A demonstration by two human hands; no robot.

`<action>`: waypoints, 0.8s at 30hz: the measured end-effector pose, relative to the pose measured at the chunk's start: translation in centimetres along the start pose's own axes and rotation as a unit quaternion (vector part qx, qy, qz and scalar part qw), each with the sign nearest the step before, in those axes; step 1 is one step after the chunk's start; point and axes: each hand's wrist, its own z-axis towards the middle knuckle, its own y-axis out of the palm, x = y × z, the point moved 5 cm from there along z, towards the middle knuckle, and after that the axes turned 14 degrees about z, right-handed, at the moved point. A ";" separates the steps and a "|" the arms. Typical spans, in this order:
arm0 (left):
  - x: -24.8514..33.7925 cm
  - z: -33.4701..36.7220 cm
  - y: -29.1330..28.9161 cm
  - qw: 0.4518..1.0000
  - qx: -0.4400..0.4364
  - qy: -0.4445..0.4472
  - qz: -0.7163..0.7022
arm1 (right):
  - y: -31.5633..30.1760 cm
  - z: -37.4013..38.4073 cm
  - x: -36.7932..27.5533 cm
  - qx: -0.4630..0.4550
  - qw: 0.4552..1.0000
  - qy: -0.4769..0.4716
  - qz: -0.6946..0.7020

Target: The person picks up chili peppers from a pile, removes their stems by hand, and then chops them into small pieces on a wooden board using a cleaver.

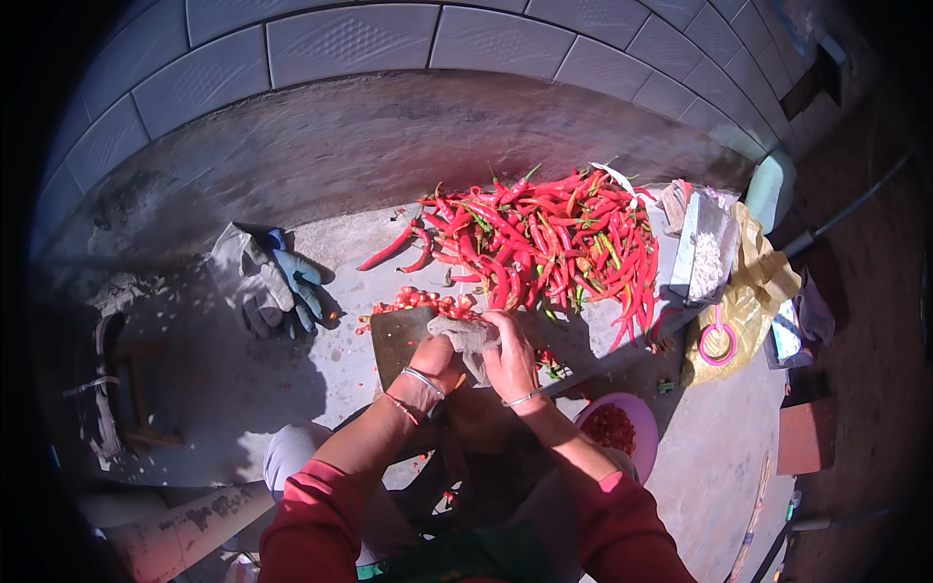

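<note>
In front of me my left hand (437, 361) and my right hand (510, 358) are close together, both closed on a crumpled grey cloth (465, 335). The cloth hangs between them, and part of it is hidden by my fingers. Just left of it lies a dark, flat, rectangular slab (399, 337); its near end is under my left wrist. Chopped red chili pieces (413, 298) are scattered along the slab's far edge. Beyond my hands spreads a large heap of whole red chilies (554, 238), some with green stems.
A pink bowl (646, 442) of chopped chili stands right of my right forearm. Grey and blue gloves (294, 282) lie at the left. A tray with white bits (707, 255) and a yellow plastic bag (763, 291) sit at the right. A tiled wall (350, 44) runs behind.
</note>
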 end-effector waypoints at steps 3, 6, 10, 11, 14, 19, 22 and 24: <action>0.9 -0.1 0.1 0.998 0.001 0.055 -0.011 | 0.2 -1.1 3.7 0.144 0.942 0.183 0.241; 0.7 -0.3 0.3 0.997 0.015 0.074 0.033 | 2.7 -3.0 6.2 0.136 0.850 0.273 0.429; -1.1 -0.8 0.5 0.994 0.058 0.051 0.077 | 4.9 -3.8 6.7 0.147 0.780 0.303 0.528; -1.3 -0.6 0.4 0.993 0.048 0.049 0.100 | 4.7 -4.1 7.3 0.187 0.765 0.311 0.532; -1.5 -1.1 1.0 0.976 0.079 0.078 0.189 | 3.4 -3.0 7.0 0.179 0.776 0.317 0.514; -0.8 -1.5 2.6 0.971 0.062 0.095 0.211 | 2.1 -1.8 6.6 0.167 0.763 0.309 0.543; 0.2 -2.1 3.5 0.959 0.039 0.131 0.250 | 1.0 -0.7 4.9 0.175 0.768 0.283 0.547; 0.1 -2.4 3.9 0.959 0.030 0.108 0.259 | 0.2 -0.4 5.5 0.191 0.749 0.300 0.559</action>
